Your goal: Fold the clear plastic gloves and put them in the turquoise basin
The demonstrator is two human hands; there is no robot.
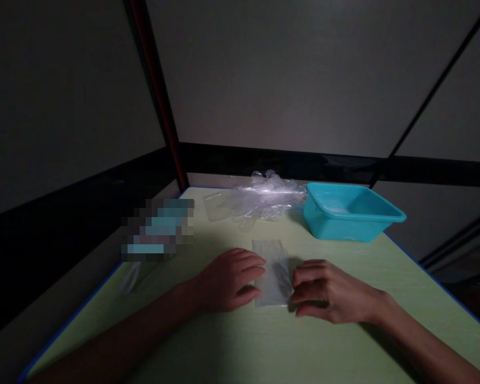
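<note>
A folded piece of thin translucent plastic (272, 274) lies flat on the table between my hands. At its left edge, my left hand (234, 280) rests palm down with fingers stretched and slightly apart, the fingertips touching the plastic. My right hand (318, 290) is by the right edge, fingers bent and thumb apart from them, with nothing visible held in it. Whether its fingertips touch the plastic I cannot tell. Farther back is a loose heap of clear disposable plastic gloves (264, 197), crumpled and shiny.
A turquoise plastic basin (346, 226) stands at the back right, with something pale inside. At the left edge lies a pixelated, blurred item (160, 226) with a whitish strap-like loop (130, 278). The pale green table (248, 346) has a blue edge; walls close in behind and left.
</note>
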